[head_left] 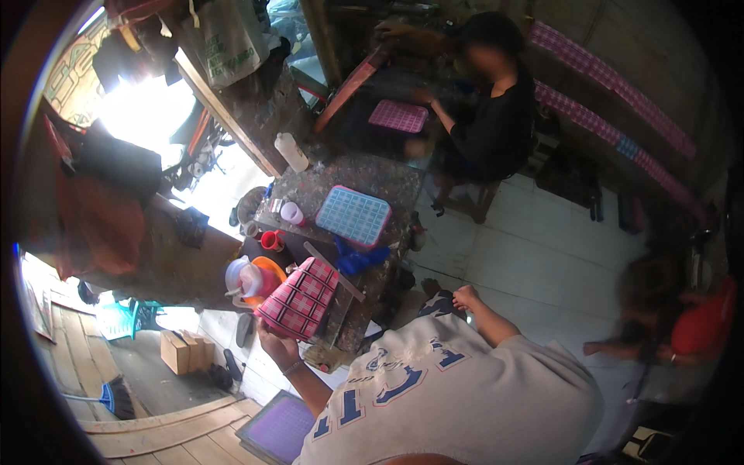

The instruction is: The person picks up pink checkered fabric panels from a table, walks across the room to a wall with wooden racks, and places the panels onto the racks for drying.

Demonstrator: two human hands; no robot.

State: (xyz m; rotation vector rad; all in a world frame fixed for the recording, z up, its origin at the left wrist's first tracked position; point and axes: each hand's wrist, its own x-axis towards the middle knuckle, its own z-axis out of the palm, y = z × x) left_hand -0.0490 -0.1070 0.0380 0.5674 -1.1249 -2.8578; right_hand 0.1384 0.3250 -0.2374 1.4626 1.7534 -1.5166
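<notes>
My left hand point(277, 346) grips the lower edge of a pink panel with black and white checks point(301, 298), tilted at the near left end of the worktable point(310, 174). Whether it is a flat sheet or a pouch, I cannot tell. Over my lap, my right hand point(466, 297) has its fingers curled in; whatever they may hold is hidden. A long flat strip like a ruler point(333, 271) lies beside the panel. Behind it rests a blue cloth point(361, 256). Farther back lies a light blue checked panel with a pink rim point(353, 215).
A white bottle point(291, 152), pale cup point(292, 213), red cup point(272, 240) and orange tub point(267, 275) line the table's left side. One co-worker point(496, 116) sits beyond, near a pink panel point(398, 116); another person in red point(701, 322) is at right. A cardboard box point(187, 352) stands lower left.
</notes>
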